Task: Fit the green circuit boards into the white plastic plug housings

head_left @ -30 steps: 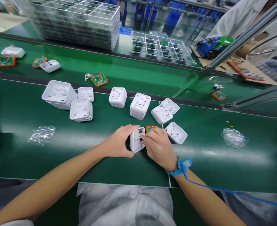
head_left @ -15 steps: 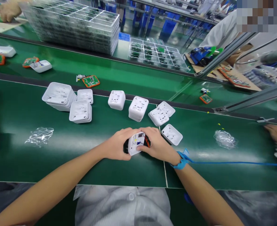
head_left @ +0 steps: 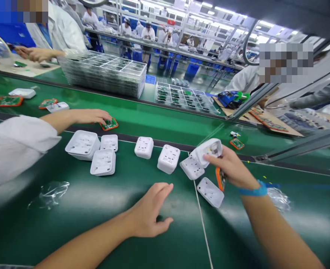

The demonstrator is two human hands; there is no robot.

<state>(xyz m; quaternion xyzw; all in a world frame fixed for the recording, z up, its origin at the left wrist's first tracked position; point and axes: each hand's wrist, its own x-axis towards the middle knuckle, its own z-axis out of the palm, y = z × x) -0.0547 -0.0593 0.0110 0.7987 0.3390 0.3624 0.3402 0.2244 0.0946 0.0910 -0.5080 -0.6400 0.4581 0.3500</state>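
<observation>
My left hand (head_left: pixel 149 213) hovers over the green work surface (head_left: pixel 125 201), fingers spread with nothing in them. My right hand (head_left: pixel 236 168) grips a white plastic housing (head_left: pixel 209 147) by its side, its hollow inside partly showing. Below that hand hangs an orange-edged circuit board (head_left: pixel 220 180); how it is joined to the housing is hidden. The held housing overlaps some white covers (head_left: pixel 192 168) in view. A single white cover (head_left: pixel 210 192) lies below them, just left of the board. White stacked covers (head_left: pixel 168 158) stand between my two hands, farther back.
At left, a co-worker's hand (head_left: pixel 93 116) touches a circuit board (head_left: pixel 109 124) on the green belt (head_left: pixel 142 119). White shell stacks (head_left: pixel 82 144) stand nearby. Clear bags (head_left: pixel 53 192) lie left and right. Tray stacks (head_left: pixel 106 76) and a metal post (head_left: pixel 251 97) rise beyond.
My left hand has let go of the housing and opened. My right hand has carried it right, toward the white covers. A co-worker's arm has come in from the left; the view has tilted up.
</observation>
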